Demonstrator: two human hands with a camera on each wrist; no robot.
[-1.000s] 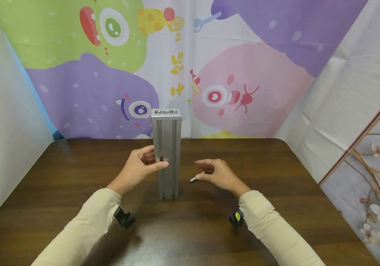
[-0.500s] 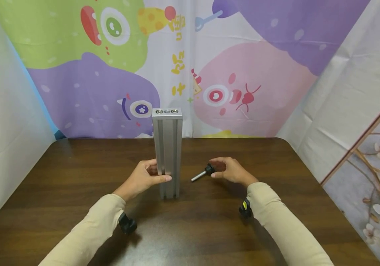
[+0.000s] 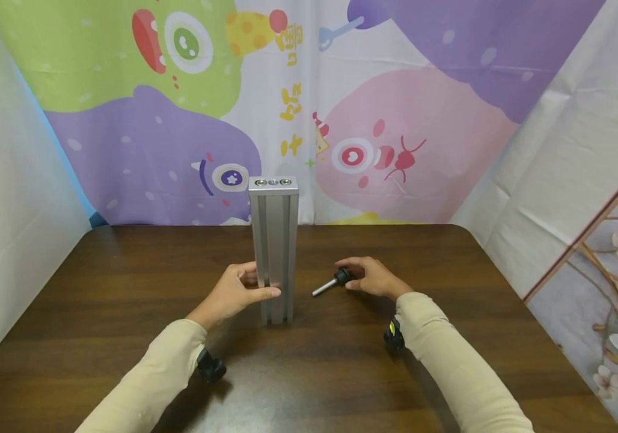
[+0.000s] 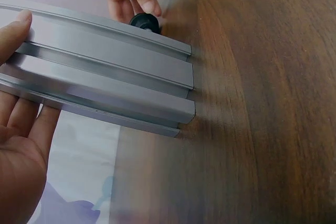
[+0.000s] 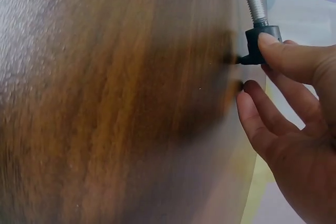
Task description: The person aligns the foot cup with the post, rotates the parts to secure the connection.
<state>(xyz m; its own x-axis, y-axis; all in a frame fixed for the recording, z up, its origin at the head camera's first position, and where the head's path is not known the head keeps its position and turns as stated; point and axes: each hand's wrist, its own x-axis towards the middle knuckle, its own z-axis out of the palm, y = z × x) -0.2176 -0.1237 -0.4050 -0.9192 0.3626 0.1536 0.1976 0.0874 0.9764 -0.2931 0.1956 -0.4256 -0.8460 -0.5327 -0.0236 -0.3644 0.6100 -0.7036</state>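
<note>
the left hand (image 3: pixel 233 293), near the centre of the head view, grips a silver metal profile (image 3: pixel 276 240), its thumb laid across the near face and its fingers at the left side. the profile stands upright on the brown wooden table (image 3: pixel 309 385), just left of the middle of the frame, with round holes in its top end. the right hand (image 3: pixel 374 278), right of centre, pinches the black knob (image 3: pixel 343 275) of a bolt (image 3: pixel 324 287); at the right of the right wrist view, the thumb presses the knob and a fingertip shows behind it, while two other fingertips sit below, apart from it. the bolt is slanted to the right of the profile, apart from it, its silver threaded shaft pointing to the lower left in the head view. cream sleeves (image 3: pixel 146 373) come in from the lower left and lower right, and a cloth (image 3: pixel 287 108) printed with cartoon figures fills the upper middle of the frame.
</note>
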